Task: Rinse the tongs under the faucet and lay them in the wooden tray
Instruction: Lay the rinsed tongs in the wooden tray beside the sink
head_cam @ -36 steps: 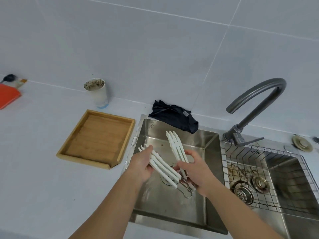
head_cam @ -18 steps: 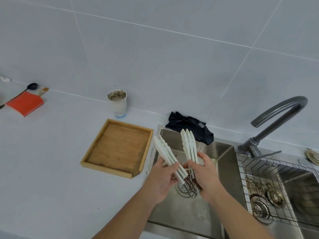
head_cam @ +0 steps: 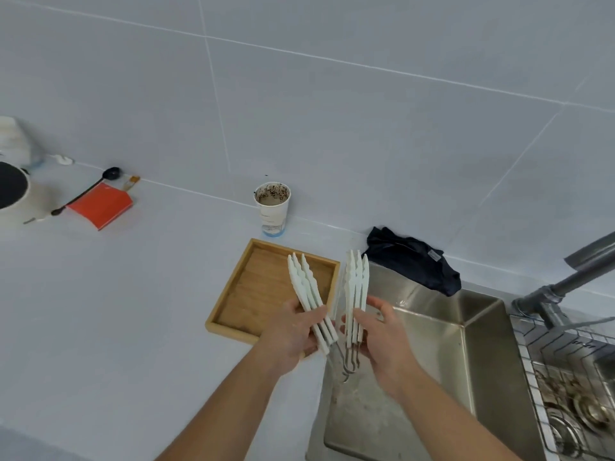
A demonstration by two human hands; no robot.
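While my left hand (head_cam: 293, 331) grips one white arm of the tongs (head_cam: 332, 304), the wooden tray (head_cam: 233, 294) sits just past my fingers. My right hand (head_cam: 379, 334) grips the other arm, with the sink (head_cam: 432, 361) under it.

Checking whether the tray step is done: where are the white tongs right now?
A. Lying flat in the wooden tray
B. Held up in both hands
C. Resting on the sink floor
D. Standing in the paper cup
B: the left hand and right hand each grip one side of the tongs, raised above the wooden tray.
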